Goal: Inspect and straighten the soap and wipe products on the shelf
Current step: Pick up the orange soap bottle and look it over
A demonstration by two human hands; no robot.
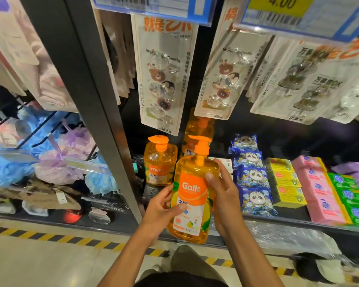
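Observation:
An orange pump bottle of liquid soap (192,195) with a "Gall" label is held upright in front of the low shelf. My left hand (161,210) grips its lower left side, thumb across the label. My right hand (224,193) holds its right side, thumb on the label's upper edge. A second orange soap bottle (160,162) stands on the shelf behind at left, a third (197,129) farther back. Blue panda wipe packs (252,175) lie in a row to the right.
Yellow (284,183), pink (319,191) and green (352,197) soap bars fill the shelf at right. Hook cards (162,75) hang overhead. A dark upright post (95,96) divides off bath puffs (56,162) at left. Striped tape (50,235) marks the floor.

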